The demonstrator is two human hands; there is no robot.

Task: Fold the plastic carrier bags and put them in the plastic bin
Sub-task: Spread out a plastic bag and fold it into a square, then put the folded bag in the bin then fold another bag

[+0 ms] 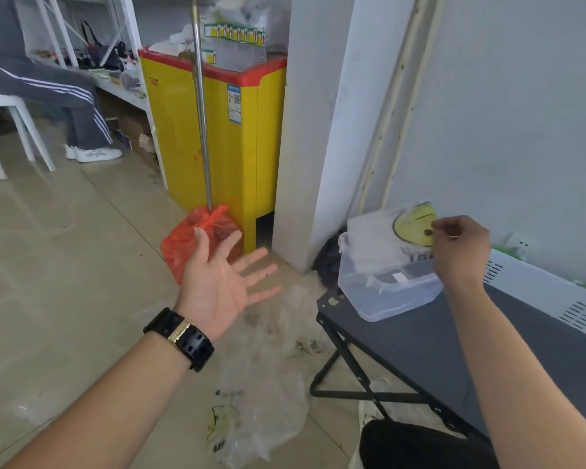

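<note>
My right hand (460,248) pinches a folded clear carrier bag (396,231) with a yellow smiley print, holding it just above the clear plastic bin (386,299). The bin stands on the far corner of a dark folding table (437,343). Some white folded plastic lies inside the bin. My left hand (227,282) hovers over the floor, palm up, fingers spread and holding nothing. Several crumpled clear carrier bags (261,384) lie on the tiled floor below it.
A red plastic bag (183,245) is tied round a metal pole by a yellow chest freezer (217,130). A white pillar stands behind the bin. A black bag (420,445) sits under the table. A seated person's legs and a white chair are at the far left.
</note>
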